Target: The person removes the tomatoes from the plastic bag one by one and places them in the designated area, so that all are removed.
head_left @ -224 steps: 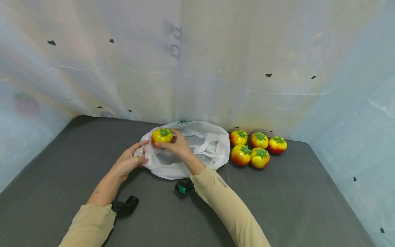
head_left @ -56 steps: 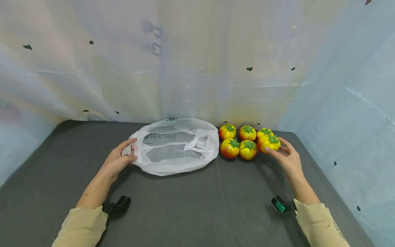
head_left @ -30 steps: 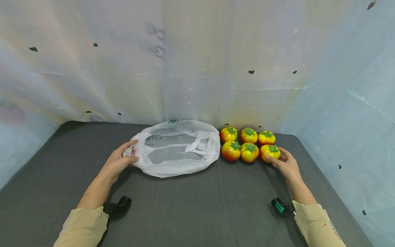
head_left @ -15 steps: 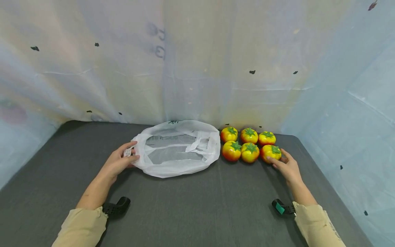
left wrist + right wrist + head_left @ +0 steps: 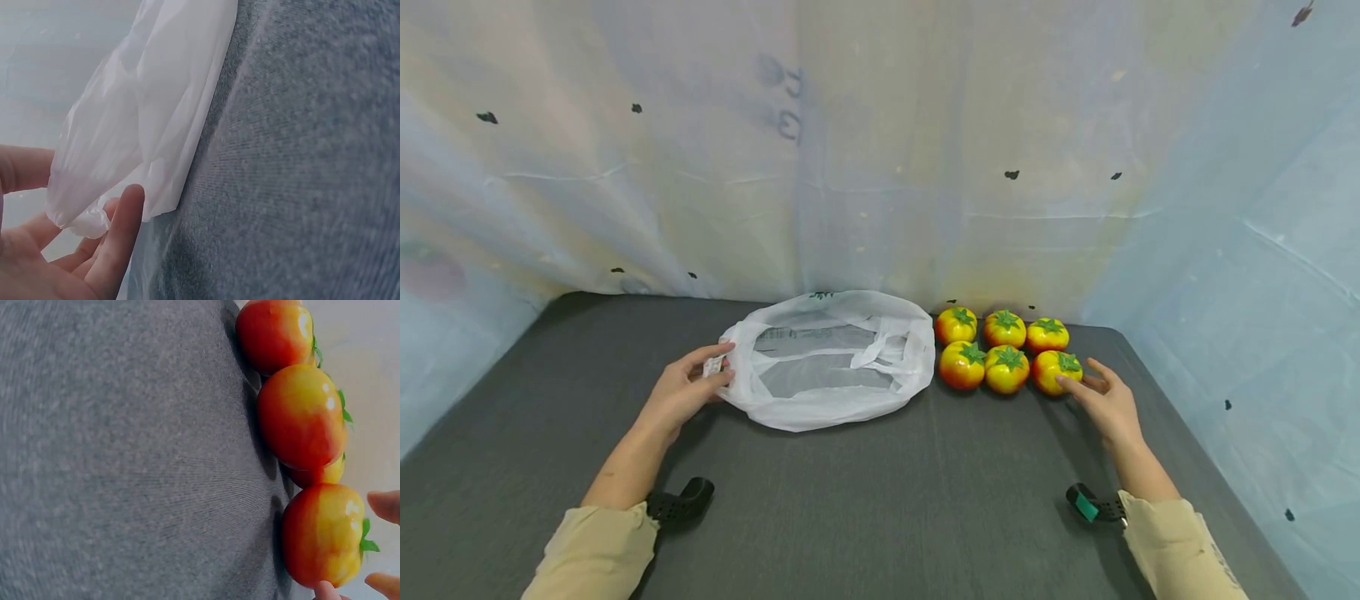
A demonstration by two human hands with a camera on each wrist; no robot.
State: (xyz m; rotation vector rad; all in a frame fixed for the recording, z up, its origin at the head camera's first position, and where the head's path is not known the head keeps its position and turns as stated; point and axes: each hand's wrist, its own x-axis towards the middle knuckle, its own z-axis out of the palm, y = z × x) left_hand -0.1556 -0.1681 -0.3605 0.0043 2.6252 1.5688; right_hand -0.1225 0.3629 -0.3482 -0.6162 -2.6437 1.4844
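Right hand (image 5: 1108,400) released tomato (image 5: 1057,371), bag (image 5: 831,360) beside

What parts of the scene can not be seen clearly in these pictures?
- Print on the white bag: head view, too small and blurred.
- Left hand: left wrist view, mostly cut off by the edge.
- Right hand: right wrist view shows fingertips only, near the tomato.

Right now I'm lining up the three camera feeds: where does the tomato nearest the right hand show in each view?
Head: the tomato ends the front row of six, with the right hand at its right side.
Left wrist: not in view; only the left hand pinching the white bag.
Right wrist: the tomato sits at lower right, fingertips beside it.
Shared landmark: the grey table cover.
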